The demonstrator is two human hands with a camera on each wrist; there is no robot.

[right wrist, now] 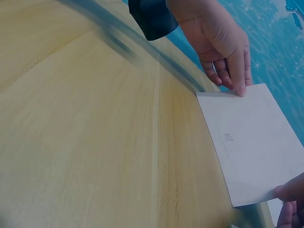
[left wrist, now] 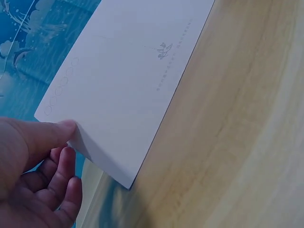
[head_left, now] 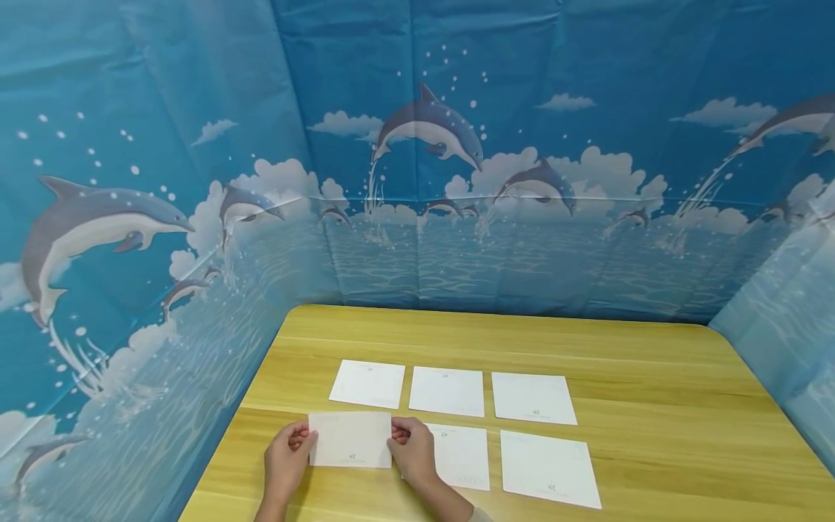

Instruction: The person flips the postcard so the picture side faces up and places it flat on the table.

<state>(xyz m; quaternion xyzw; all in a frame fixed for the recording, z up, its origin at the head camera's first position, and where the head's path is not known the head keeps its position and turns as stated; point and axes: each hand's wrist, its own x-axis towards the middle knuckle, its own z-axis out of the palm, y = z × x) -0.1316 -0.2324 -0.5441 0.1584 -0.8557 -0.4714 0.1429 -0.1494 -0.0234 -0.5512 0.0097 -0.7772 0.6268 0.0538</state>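
A white postcard (head_left: 349, 439), with a small bird drawing and a row of faint circles, is raised off the table between both hands. My left hand (head_left: 287, 460) pinches its left edge, thumb on the near face; the left wrist view shows this thumb (left wrist: 59, 133) close to a corner. On the opposite edge, my right hand (head_left: 415, 453) pinches the card between thumb and fingers. Another postcard (head_left: 463, 457) lies partly hidden behind the right hand. In the right wrist view the held card's printed face (right wrist: 251, 142) shows, a hand at either end.
Three similar cards lie in a back row: left card (head_left: 368, 384), middle card (head_left: 446, 391) and right card (head_left: 533, 399). One more card (head_left: 549, 467) lies at the front right. The wooden table (head_left: 685, 413) meets a blue dolphin-print curtain (head_left: 522, 261) behind and at the sides.
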